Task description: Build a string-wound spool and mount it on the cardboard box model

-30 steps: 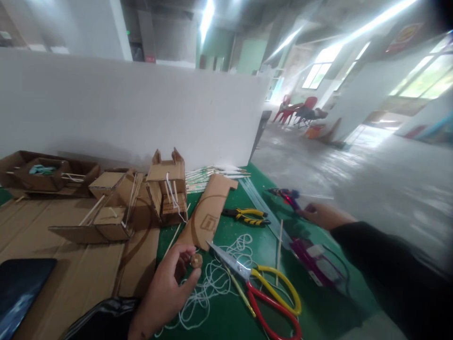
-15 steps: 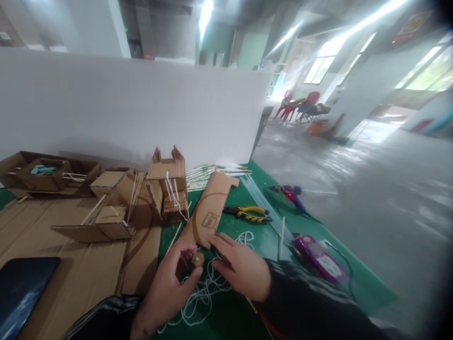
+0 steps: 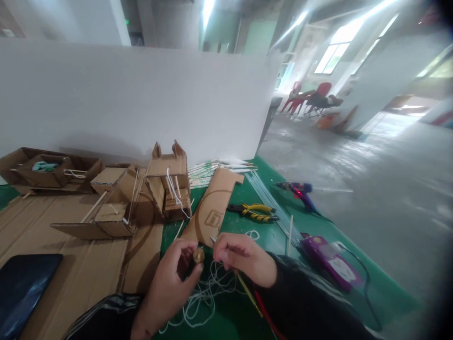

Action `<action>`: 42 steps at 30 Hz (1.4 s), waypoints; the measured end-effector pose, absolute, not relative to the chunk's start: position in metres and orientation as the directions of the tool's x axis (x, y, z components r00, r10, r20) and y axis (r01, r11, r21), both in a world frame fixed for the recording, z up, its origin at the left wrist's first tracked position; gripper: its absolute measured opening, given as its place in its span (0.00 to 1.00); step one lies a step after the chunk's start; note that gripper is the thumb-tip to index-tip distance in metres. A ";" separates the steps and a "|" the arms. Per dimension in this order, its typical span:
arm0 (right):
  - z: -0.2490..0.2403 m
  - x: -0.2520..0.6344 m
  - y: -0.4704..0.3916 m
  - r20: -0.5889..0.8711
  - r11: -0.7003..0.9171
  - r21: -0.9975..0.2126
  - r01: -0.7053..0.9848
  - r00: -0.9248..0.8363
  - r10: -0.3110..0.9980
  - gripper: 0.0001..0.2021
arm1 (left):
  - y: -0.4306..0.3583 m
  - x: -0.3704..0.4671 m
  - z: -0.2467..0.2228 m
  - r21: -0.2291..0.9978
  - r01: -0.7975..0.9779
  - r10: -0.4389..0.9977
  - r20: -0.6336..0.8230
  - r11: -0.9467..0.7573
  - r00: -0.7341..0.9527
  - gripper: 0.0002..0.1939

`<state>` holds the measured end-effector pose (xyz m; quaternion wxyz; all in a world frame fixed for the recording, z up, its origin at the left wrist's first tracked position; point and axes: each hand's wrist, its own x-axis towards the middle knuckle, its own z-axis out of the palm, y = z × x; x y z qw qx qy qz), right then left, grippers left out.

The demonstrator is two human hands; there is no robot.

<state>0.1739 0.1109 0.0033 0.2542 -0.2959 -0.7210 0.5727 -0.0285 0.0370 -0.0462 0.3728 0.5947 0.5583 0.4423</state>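
My left hand (image 3: 172, 274) grips a small round brown piece (image 3: 198, 255), perhaps cardboard, between thumb and fingers. Just right of it, my right hand (image 3: 244, 257) is closed around a thin tool whose metal tip (image 3: 213, 240) shows past the fingers; its kind is hidden. White string (image 3: 205, 302) lies in loose loops beneath both hands. Beyond the fingers is a cut cardboard strip (image 3: 208, 208) with a printed mark. Yellow-and-black pliers (image 3: 253, 212) rest to its right. Under my right wrist, a yellow strip (image 3: 250, 295) and a red one show in part.
Cardboard models (image 3: 170, 182) with sticks and string stand at the left and back. A dark flat object (image 3: 26, 288) lies on cardboard at lower left. Clear glue sticks (image 3: 267, 203), a glue gun (image 3: 299, 193) and a purple power box (image 3: 331, 262) with a cord lie right, on the green tabletop (image 3: 371, 278).
My right hand has drawn slightly back from the round piece, its fingers curling closed, and a metal tip now shows. The left hand keeps its grip. The view has shifted slightly.
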 end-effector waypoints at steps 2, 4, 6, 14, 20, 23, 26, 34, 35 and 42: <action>0.000 0.175 0.111 -0.051 -0.013 -0.998 0.063 -0.652 0.756 0.19 | 0.038 -0.028 -0.048 0.940 0.327 0.993 0.113 -0.100 -0.022 0.13; -0.004 0.173 0.109 -0.119 -0.125 -0.992 0.031 -0.599 0.792 0.18 | 0.039 -0.029 -0.051 0.940 0.325 0.993 0.116 -0.103 -0.021 0.13; -0.009 0.168 0.107 -0.124 -0.098 -0.992 0.076 -0.549 0.827 0.15 | 0.039 -0.029 -0.054 0.941 0.322 0.993 0.118 -0.106 -0.018 0.14; -0.013 0.151 0.100 -0.101 0.093 -0.940 0.329 -0.527 0.844 0.04 | 0.042 -0.029 -0.057 0.930 0.334 0.988 0.155 -0.151 0.015 0.12; -0.016 0.150 0.099 -0.094 0.115 -0.926 0.359 -0.516 0.852 0.02 | 0.041 -0.029 -0.053 0.896 0.406 0.983 0.178 -0.179 0.041 0.12; -0.019 0.149 0.098 -0.079 0.133 -0.923 0.361 -0.516 0.853 0.02 | 0.040 -0.028 -0.050 0.857 0.471 0.976 0.209 -0.210 0.055 0.12; -0.022 0.150 0.098 -0.062 0.148 -0.924 0.353 -0.520 0.852 0.01 | 0.040 -0.028 -0.048 0.817 0.517 0.965 0.249 -0.257 0.085 0.12; -0.022 0.151 0.097 -0.056 0.172 -0.908 0.383 -0.516 0.855 0.01 | 0.038 -0.028 -0.047 0.756 0.568 0.940 0.326 -0.325 0.104 0.12; -0.021 0.151 0.097 -0.051 0.180 -0.904 0.387 -0.517 0.855 0.01 | 0.038 -0.028 -0.047 0.745 0.576 0.935 0.339 -0.336 0.107 0.13; -0.022 0.151 0.096 -0.014 0.230 -0.888 0.399 -0.522 0.853 0.02 | 0.039 -0.029 -0.046 0.691 0.614 0.913 0.384 -0.383 0.138 0.10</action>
